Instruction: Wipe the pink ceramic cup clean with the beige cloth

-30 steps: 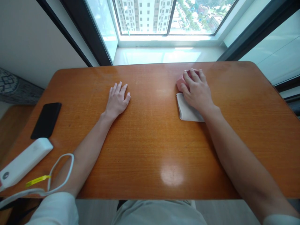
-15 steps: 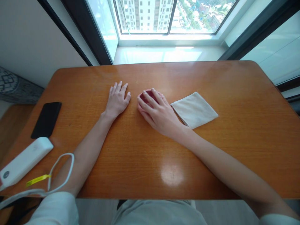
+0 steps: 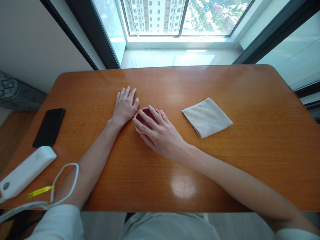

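A small pink bowl [image 3: 147, 112] sits on the wooden table [image 3: 155, 180], partly hidden beneath my right hand [image 3: 160, 133]. The fingers of that hand stretch over its opening and grip it from above. Just left of the bowl, my left hand [image 3: 124, 105] lies palm down on the table, fingers spread and nothing in it. To the right of my right hand rests a folded pale grey cloth [image 3: 207, 117], untouched.
At the left edge lie a black phone [image 3: 49, 128] and a white power strip [image 3: 27, 173]. A white cable [image 3: 78, 173] with a yellow tag [image 3: 40, 192] loops over my left forearm. Beyond the table's far edge is a window [image 3: 182, 20].
My right hand has slid the pink bowl left and toward me, away from the cloth and closer to my left hand. The left hand has stayed in place.
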Demonstrator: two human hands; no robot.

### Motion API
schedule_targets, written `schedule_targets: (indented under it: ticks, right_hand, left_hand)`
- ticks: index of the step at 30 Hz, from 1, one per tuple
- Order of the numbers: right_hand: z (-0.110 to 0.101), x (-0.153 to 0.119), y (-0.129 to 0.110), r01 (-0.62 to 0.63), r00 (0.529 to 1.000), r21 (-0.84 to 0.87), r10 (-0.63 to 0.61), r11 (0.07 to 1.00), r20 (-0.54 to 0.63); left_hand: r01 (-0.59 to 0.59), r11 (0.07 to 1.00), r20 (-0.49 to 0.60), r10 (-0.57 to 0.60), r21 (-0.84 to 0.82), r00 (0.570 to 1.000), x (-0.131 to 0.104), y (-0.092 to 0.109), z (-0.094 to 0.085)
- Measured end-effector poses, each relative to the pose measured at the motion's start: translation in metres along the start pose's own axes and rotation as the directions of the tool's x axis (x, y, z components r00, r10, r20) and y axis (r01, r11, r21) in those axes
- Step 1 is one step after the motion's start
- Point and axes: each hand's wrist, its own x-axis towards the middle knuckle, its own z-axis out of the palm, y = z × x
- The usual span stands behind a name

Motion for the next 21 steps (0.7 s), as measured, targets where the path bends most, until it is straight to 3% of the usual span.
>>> schedule_targets:
  ticks: [8,13,16,21]
  right_hand:
    - [-0.009,0.003,0.008,-0.016,1.000,0.056,0.016,0.998,0.002]
    - [-0.036,0.011,0.063,-0.270,0.955,0.046,0.274,0.962,-0.115]
    - [-0.051,0.007,0.117,-0.496,0.862,-0.019,0.489,0.868,-0.134]
    - [-0.054,-0.041,0.220,-0.789,0.609,-0.167,0.788,0.591,-0.087]
  left_hand:
    - [0.000,1.000,0.025,0.000,-0.001,1.000,-0.001,0.003,-0.004]
    - [0.004,0.999,0.006,-0.004,-0.038,1.000,-0.001,0.000,-0.002]
    - [0.004,1.000,0.015,-0.004,-0.031,1.000,-0.001,0.002,-0.002]
    - [0.019,1.000,0.029,-0.019,-0.002,0.999,0.000,0.004,-0.004]
